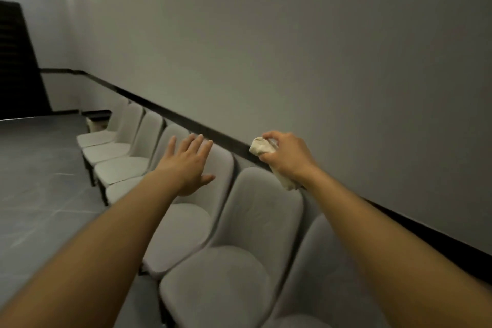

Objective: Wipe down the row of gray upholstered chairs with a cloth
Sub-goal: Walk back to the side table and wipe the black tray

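Gripping a crumpled pale cloth (262,146) in a closed fist, the right hand (288,158) hung just in front of the dark rail (226,138) on the wall. One bunched end stuck out past the thumb and the other trailed below the palm.

The row of gray chairs (183,229) stood directly beneath that rail. Its long axis followed the rail from the near right away to the far left. The closest backrest (263,205) lay just below the cloth and slightly toward the person, so a wipe would probably have called for a short drop away from the rail.

The left hand (187,165) was farther along the rail, one chair on. It was flat and open with fingers spread, holding nothing, over that chair's back. Whether the palm actually touched the fabric could not be told. The right hand was clearly the nearer one to begin wiping.

Counted along the rail: seven chairs — the nearest cut off at the frame edge — one cloth and two bare hands.
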A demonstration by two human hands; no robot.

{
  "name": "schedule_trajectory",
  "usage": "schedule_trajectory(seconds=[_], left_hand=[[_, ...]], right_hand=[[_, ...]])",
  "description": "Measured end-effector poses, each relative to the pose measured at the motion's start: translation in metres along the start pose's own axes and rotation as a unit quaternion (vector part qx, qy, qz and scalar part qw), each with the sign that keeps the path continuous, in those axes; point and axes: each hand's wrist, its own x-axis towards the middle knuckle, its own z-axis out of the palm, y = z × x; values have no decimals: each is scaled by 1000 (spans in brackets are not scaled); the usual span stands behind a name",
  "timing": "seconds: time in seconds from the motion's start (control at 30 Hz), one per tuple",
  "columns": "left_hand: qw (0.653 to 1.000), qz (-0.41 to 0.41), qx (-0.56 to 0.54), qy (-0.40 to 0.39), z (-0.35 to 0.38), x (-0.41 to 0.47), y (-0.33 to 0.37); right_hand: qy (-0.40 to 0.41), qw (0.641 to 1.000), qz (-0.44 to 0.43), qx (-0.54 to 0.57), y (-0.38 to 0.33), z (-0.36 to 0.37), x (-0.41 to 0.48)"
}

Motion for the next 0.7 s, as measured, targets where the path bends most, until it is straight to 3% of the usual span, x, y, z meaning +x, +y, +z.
schedule_trajectory(seconds=[0.37, 0.7], left_hand=[[999, -28, -10, -21, 58, 79, -194], [999, -27, 28, -33, 135, 244, -416]], right_hand=[[-24, 999, -36, 13, -119, 143, 149], [-54, 993, -73, 70, -226, 331, 366]])
